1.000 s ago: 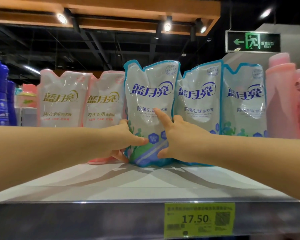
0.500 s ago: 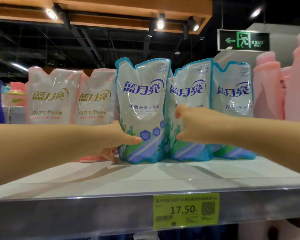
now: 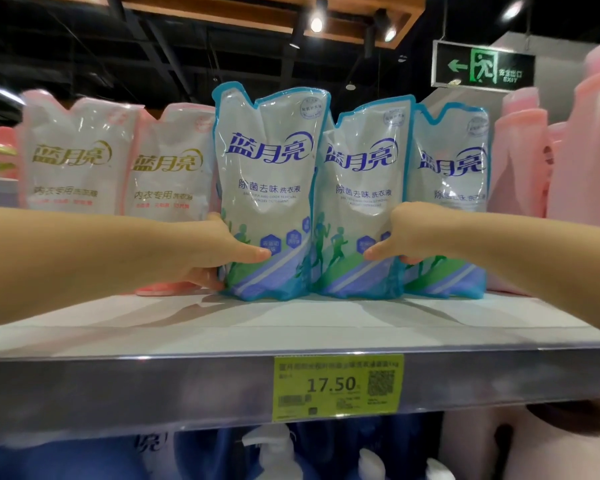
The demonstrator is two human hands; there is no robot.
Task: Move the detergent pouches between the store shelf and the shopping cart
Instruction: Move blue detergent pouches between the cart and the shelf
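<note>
Lining pale shelf (image 3: 291, 327) under spotlights (image 3: 316, 24) — blue pouches (image 3: 267, 188), seemingly upright.

Left hand (image 3: 222, 252): forearm extended forward, thumb in front, gripping left blue pouch (image 3: 267, 188). Right hand (image 3: 407, 237): same pose, gripping middle blue pouch (image 3: 361, 195).

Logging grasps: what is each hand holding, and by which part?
The left hand grips the left blue detergent pouch by its lower left edge; the right hand grips the middle blue detergent pouch by its lower right edge.
</note>
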